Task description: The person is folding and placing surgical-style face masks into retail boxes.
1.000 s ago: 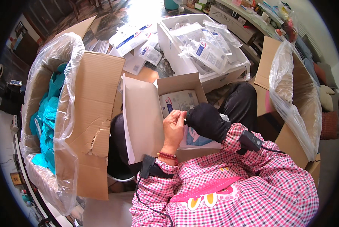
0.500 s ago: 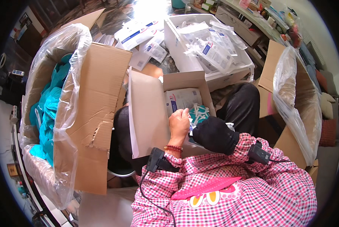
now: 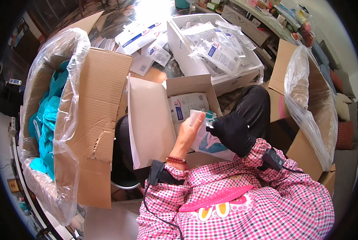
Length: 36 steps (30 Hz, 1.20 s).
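Observation:
On my lap is an open small carton [image 3: 151,120], its long pale flap to the left. Inside it lie a white packet with a blue label [image 3: 187,106] and, partly hidden by my hands, a teal item with white straps [image 3: 209,116]. My bare left hand [image 3: 189,131] pinches one edge of a clear plastic bag [image 3: 227,153], which hangs below my hands. My right hand [image 3: 231,133], in a black glove, has its fingers closed on the bag's other side. Through the bag shows a teal item with pale straps [image 3: 212,145].
A cardboard box with a plastic liner [image 3: 103,88] at the left holds teal items [image 3: 49,120]. Ahead stands a white bin [image 3: 179,52] of clear labelled packets, with white packets [image 3: 141,38] beside it. Another lined box [image 3: 317,108] stands at the right.
My hands have drawn a little apart. The clear bag, mostly hidden before, now shows between and below them. The whole view has shifted slightly.

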Motion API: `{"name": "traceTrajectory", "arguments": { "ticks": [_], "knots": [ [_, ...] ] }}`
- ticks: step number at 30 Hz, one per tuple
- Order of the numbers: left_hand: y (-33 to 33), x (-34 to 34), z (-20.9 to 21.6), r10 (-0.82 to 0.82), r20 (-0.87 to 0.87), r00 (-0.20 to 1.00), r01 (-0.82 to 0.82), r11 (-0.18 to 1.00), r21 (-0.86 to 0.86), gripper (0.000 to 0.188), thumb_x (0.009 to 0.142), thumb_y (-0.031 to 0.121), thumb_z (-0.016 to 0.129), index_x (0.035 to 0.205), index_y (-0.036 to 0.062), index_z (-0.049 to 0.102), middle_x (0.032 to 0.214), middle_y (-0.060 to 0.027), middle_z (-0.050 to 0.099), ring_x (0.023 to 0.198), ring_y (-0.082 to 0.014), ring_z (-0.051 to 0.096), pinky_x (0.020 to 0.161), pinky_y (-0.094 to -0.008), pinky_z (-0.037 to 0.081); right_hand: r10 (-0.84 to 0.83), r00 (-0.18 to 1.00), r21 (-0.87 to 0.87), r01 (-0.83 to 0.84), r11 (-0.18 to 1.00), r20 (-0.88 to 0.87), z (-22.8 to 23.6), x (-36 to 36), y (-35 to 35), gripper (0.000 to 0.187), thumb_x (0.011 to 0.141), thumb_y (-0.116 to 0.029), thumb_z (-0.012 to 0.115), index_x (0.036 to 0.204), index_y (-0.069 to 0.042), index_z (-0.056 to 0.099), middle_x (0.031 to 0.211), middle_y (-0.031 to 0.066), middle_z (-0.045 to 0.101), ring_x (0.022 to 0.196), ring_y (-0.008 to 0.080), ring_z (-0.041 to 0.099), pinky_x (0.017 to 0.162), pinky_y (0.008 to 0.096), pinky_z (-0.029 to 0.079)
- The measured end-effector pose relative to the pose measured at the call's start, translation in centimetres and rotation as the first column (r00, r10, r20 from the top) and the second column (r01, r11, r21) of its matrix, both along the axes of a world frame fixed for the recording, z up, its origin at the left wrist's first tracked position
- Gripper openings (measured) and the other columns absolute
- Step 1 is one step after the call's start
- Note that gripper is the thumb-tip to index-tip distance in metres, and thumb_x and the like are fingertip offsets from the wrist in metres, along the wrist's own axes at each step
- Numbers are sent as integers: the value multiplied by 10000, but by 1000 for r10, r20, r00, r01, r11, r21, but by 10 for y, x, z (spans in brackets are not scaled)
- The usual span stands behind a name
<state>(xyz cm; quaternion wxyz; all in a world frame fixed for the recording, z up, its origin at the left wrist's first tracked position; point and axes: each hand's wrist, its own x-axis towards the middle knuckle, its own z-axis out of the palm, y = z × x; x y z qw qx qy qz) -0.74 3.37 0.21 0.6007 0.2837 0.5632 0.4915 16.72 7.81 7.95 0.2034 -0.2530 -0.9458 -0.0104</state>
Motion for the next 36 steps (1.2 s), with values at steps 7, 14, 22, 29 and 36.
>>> {"name": "traceTrajectory", "arguments": {
  "ticks": [7, 14, 22, 29, 36],
  "knots": [
    [-8, 0, -8, -65, -79, 995, 77, 983, 166, 317, 948, 322, 682, 929, 7, 713, 727, 40, 613, 703, -48, 531, 610, -253, 434, -177, 984, -372, 154, 915, -29, 5, -7, 13, 246, 757, -296, 786, 837, -98, 664, 711, 120, 626, 685, 325, 642, 599, 427, 481],
    [-1, 13, -36, 225, -337, 914, -119, 944, 308, 193, 886, 214, 674, 917, 30, 724, 755, -165, 683, 679, -301, 642, 664, -382, 485, 25, 969, -257, 40, 966, 247, -5, -23, -1, 198, 736, -315, 733, 789, -130, 687, 664, 107, 643, 647, 310, 670, 572, 427, 508],
    [3, 0, -53, 223, -373, 901, -230, 973, 26, 351, 877, 307, 650, 804, -33, 699, 704, -185, 684, 700, -303, 682, 667, -398, 492, 339, 920, -192, -302, 934, 197, 18, -22, -47, 114, 739, -208, 664, 722, -102, 627, 622, 78, 583, 576, 249, 625, 520, 409, 476],
    [5, 8, -31, 291, -742, 603, -146, 956, 255, 430, 847, 255, 736, 1173, 16, 588, 1137, -198, 624, 1009, -378, 614, 884, -445, 496, 167, 973, -119, -149, 982, 159, 6, -2, 9, 187, 751, -308, 700, 741, -126, 657, 641, 81, 591, 611, 258, 629, 576, 401, 476],
    [-6, 7, 16, 206, -521, 829, 150, 814, 561, 107, 845, 46, 730, 930, 11, 674, 816, -66, 678, 762, -179, 669, 725, -290, 542, -17, 986, -112, 36, 993, 165, 1, 4, 50, 281, 801, -388, 702, 730, -116, 684, 655, 109, 616, 649, 313, 647, 578, 429, 482]
  ]
}}
